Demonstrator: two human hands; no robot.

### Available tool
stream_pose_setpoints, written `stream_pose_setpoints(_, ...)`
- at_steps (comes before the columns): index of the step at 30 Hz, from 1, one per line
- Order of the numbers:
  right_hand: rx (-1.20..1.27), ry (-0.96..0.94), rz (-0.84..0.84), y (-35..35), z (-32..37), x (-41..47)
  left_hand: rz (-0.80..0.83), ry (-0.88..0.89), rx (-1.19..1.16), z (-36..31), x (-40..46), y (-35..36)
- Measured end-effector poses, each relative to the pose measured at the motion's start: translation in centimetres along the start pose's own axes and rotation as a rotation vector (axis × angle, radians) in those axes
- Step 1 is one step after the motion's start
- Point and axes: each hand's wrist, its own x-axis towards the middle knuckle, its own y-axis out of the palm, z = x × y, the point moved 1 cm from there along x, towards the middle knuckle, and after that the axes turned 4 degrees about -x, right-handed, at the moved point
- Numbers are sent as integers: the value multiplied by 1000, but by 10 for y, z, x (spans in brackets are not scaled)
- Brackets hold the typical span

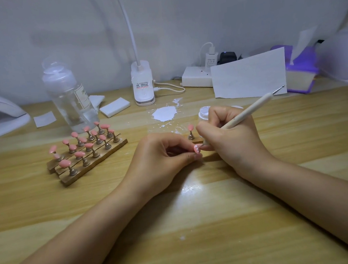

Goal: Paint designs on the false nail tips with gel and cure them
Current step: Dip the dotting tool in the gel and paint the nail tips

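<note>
While the left hand [162, 154] pinches a pink nail tip [196, 149] just above the tabletop [199, 215], the right hand [229, 134] grips a dotting pen [250, 111], its working end meeting the tip from the right, shaft slanting up-right.

1. The light is soft, even and moderately bright, with a cool cast on the wall [177, 13].
2. A glossy glare patch sits on the wooden table [192, 189] at centre frame, so the light seems to come from above.
3. Shadows are faint and diffuse under the forearms.
4. Wide-angle distortion bends the table edge and stretches things at the far left and right.
5. The corners look softer than the centre.
</note>
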Motion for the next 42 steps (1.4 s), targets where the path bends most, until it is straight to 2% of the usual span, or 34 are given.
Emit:
stream_pose_setpoints(26, -62, -17, -26, 1, 2, 0, 1, 8, 7, -2, 0, 0)
stream_pose_setpoints(32, 58, 32, -6, 0, -1, 1, 12, 9, 2, -3, 0, 0)
stream_pose_setpoints(42, -71, -18, -28, 0, 1, 0, 6, -1, -2, -1, 0, 1)
